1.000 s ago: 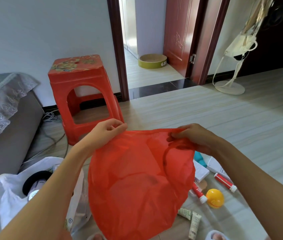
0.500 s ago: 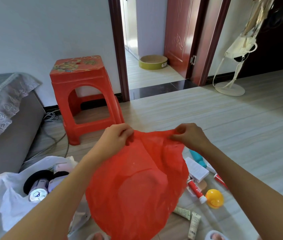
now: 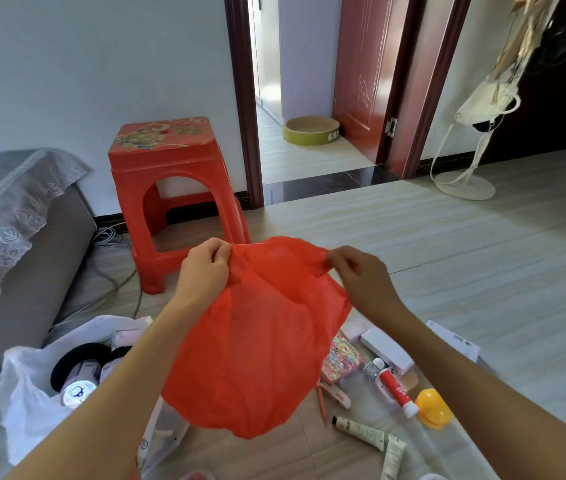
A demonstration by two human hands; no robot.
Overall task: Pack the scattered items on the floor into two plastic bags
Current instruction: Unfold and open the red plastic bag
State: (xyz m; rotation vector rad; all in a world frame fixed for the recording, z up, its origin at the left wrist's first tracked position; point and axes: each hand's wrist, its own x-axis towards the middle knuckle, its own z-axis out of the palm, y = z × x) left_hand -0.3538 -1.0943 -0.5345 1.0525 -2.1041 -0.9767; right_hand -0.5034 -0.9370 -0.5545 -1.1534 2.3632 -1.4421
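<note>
Red plastic bag [image 3: 257,341] held in mid-air above the floor [image 3: 482,258]. Risk: the thin film may slip or tear if tugged apart unevenly. Left hand [image 3: 203,268] and right hand [image 3: 361,275] each pinch its top rim, fingers curled tight; remaining items [image 3: 392,386] lie on the floor below right.

Red bag [image 3: 261,341] more bunched, lower between hands.

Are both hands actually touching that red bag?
Touching. The head view shows the left hand and right hand each pinching the top edge of the red bag.
</note>
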